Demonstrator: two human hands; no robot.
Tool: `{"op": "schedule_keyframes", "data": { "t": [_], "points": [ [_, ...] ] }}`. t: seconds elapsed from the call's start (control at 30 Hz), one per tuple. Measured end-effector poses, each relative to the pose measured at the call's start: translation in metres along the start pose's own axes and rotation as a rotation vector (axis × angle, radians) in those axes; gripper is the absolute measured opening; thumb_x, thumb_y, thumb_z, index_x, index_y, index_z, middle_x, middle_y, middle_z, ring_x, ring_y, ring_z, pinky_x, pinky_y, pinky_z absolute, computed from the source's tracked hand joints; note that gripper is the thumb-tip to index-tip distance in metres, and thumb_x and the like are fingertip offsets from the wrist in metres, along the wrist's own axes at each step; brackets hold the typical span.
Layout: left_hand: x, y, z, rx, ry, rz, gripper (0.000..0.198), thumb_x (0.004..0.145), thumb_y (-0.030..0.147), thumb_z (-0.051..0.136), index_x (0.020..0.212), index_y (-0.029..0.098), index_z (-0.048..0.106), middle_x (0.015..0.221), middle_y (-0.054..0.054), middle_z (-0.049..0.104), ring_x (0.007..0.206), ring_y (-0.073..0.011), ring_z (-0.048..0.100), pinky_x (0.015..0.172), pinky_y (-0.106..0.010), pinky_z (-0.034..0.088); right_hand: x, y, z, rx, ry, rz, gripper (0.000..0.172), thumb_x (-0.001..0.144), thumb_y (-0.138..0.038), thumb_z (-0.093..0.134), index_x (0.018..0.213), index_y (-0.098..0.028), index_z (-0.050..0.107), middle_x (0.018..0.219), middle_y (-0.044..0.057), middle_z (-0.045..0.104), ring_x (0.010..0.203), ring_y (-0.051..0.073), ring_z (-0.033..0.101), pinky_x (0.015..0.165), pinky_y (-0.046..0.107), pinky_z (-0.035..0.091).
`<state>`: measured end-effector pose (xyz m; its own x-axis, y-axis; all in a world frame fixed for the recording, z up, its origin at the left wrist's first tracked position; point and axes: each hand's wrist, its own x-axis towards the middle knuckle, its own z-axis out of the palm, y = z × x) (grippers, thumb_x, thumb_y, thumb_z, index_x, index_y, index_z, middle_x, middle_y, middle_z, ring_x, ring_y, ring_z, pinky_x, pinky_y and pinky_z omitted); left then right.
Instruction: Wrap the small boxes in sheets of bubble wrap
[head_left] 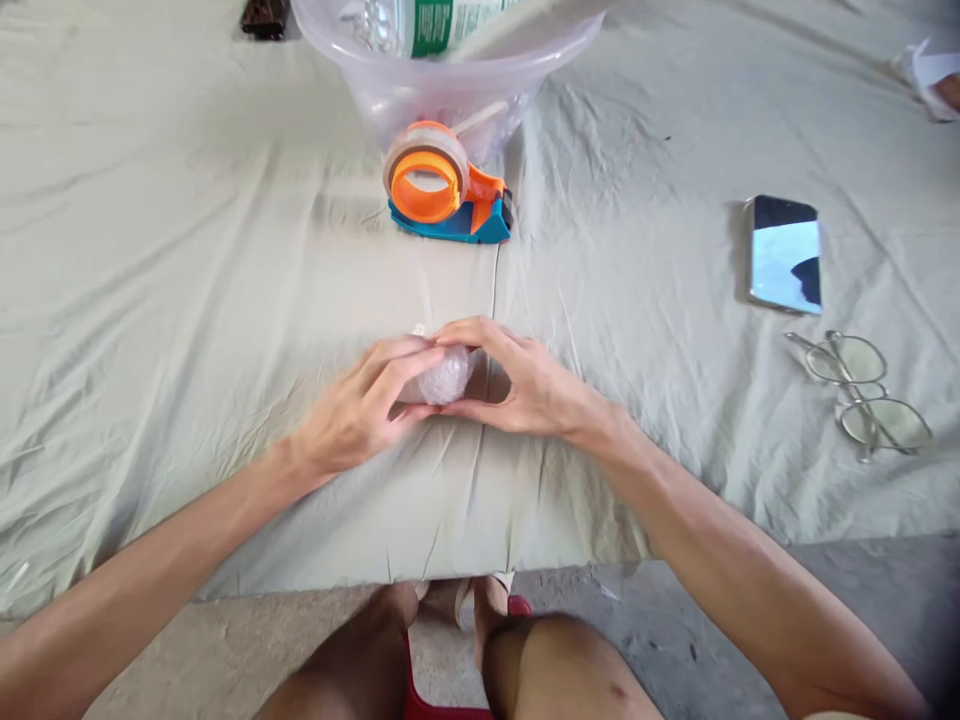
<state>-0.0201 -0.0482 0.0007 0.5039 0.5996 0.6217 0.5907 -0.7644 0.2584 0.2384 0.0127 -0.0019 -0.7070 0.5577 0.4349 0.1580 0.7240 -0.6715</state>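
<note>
A small rounded bundle of crumpled clear plastic, which looks like bubble wrap (pixel 444 378), sits between my two hands close above the cloth. My left hand (pixel 367 400) curls over its left side, with fingers across the top and the thumb along the near edge. From the right, my right hand (pixel 517 380) closes around it in a wide C, fingertips at the far side and thumb at the near side. Whatever may be inside the plastic is hidden. Beyond my hands stands an orange and blue tape dispenser (pixel 450 190) with a roll of tape on it.
Behind the dispenser is a translucent plastic tub (pixel 360 80) holding a green-labelled bottle (pixel 442 22). A phone (pixel 785 255) and eyeglasses (pixel 862 395) lie to the right on the wrinkled cloth (pixel 225 250). A dark object (pixel 264 18) is at the back left; another person's hand (pixel 949 92) shows far right.
</note>
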Motion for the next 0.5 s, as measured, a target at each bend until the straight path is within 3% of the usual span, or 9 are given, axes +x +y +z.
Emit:
{"op": "schedule_keyframes", "data": {
  "t": [0.1,0.2,0.4,0.5],
  "points": [
    [0.0,0.002,0.0,0.054,0.018,0.146,0.045,0.11,0.024,0.077,0.15,0.014,0.06,0.129,-0.016,0.081,0.132,-0.0314,0.08,0.111,-0.044,0.072,-0.003,-0.006,-0.004,-0.114,-0.01,-0.123,0.04,0.109,-0.035,0.077,0.144,-0.028,0.059,0.145,0.013,0.076,0.141,0.03,0.073,0.118,0.049,0.064],
    [0.002,0.0,-0.001,-0.053,0.044,0.119,0.04,0.113,0.033,0.073,0.148,0.018,0.062,0.125,-0.013,0.084,0.125,-0.0283,0.083,0.106,-0.042,0.073,-0.004,-0.014,-0.01,-0.185,-0.061,-0.155,0.032,0.109,-0.025,0.074,0.138,-0.025,0.062,0.145,0.014,0.076,0.139,0.03,0.074,0.117,0.05,0.064],
    [0.004,-0.002,-0.004,0.023,0.03,0.179,0.026,0.109,0.023,0.078,0.133,0.019,0.069,0.122,-0.011,0.086,0.116,-0.0253,0.085,0.099,-0.038,0.072,0.007,-0.023,-0.024,-0.071,-0.108,-0.077,0.026,0.116,-0.046,0.064,0.121,-0.023,0.074,0.136,0.011,0.081,0.126,0.026,0.079,0.117,0.05,0.061],
    [0.004,-0.001,-0.007,0.053,0.015,0.2,0.021,0.109,0.021,0.078,0.128,0.02,0.069,0.123,-0.01,0.086,0.115,-0.0258,0.086,0.097,-0.038,0.071,0.01,-0.04,-0.041,-0.019,-0.044,0.024,0.041,0.123,-0.046,0.048,0.119,-0.025,0.082,0.139,0.008,0.082,0.133,0.025,0.077,0.119,0.05,0.061]
  ]
}}
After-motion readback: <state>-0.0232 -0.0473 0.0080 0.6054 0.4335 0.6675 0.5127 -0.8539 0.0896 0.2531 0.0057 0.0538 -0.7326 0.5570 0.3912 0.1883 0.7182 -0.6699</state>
